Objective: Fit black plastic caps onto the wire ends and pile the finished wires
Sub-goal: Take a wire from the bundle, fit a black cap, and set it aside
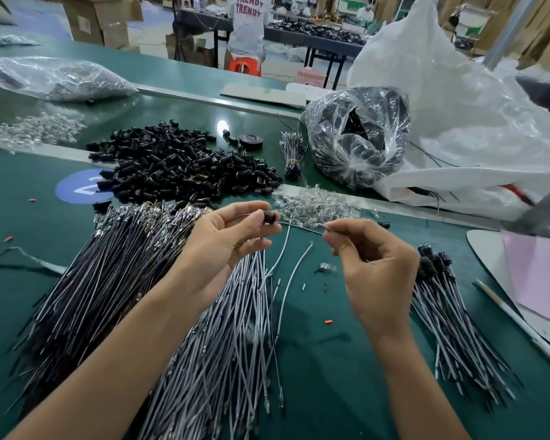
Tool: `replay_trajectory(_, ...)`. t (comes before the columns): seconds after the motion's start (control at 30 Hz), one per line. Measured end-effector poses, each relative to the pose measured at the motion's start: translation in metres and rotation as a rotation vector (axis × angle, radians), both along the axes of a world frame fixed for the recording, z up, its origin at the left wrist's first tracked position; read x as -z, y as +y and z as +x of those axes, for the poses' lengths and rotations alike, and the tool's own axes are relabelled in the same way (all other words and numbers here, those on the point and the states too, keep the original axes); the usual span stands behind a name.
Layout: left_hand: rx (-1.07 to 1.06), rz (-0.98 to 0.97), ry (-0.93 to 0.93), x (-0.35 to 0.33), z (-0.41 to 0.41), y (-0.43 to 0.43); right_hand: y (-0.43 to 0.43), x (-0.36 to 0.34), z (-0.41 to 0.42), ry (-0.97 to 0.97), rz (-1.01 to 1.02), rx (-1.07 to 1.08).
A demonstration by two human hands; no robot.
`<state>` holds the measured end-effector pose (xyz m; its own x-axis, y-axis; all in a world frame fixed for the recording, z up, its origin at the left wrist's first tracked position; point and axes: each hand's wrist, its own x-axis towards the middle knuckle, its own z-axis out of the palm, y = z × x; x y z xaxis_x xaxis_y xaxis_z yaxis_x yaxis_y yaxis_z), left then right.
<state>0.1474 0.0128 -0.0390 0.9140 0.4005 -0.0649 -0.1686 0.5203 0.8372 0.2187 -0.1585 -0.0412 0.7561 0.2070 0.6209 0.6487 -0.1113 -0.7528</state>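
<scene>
1 cap (pixel 270 216) LH (pixel 226 246), 1 wire (pixel 302 226) RH (pixel 372 271).

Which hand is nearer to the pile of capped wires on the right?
Right. The right hand, pinching a wire, is just left of the capped wires; the left hand, pinching a black cap, is farther left.

In the centre of the frame the left hand (pixel 226 246) pinches a cap (pixel 270 216), and just right of it the right hand (pixel 372 268) pinches a wire (pixel 299 225) that runs between the 2, both above the table (pixel 331 360). Behind them, at centre left, lies the heap of caps (pixel 185 163), with a tied bundle (pixel 292 154) and an open bag (pixel 359 138) to its right. A loose heap of wires (pixel 108 281) fills the lower left, and the capped wires (pixel 451 328) lie at lower right.
</scene>
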Motion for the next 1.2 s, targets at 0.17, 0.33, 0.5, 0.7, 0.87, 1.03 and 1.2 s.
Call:
replay_trajectory(0.17,0.042,0.004,-0.015,0.003,-0.001,-0.011,0.002,0.001,0.000,0.019,0.008,-0.032)
replay_trajectory(0.33,0.059,-0.017,-0.053,0.005,-0.001,-0.017,0.002,0.001,-0.001,0.020,0.013,-0.032)
replay_trajectory(0.5,0.057,-0.002,-0.051,0.006,-0.002,-0.018,0.002,0.002,-0.001,0.006,0.004,-0.019)
replay_trajectory(0.7,0.085,0.015,-0.046,0.009,-0.004,-0.022,0.006,0.007,-0.003,0.006,-0.037,-0.051)
replay_trajectory(0.87,0.104,-0.017,-0.024,0.010,-0.004,-0.021,0.008,0.011,-0.004,-0.055,-0.070,-0.034)
replay_trajectory(1.03,0.099,-0.091,-0.036,0.007,-0.003,-0.023,0.010,0.012,-0.007,-0.166,-0.131,0.008)
replay_trajectory(1.2,0.002,-0.128,0.002,0.008,-0.001,-0.023,0.011,0.009,-0.010,-0.073,-0.111,-0.010)
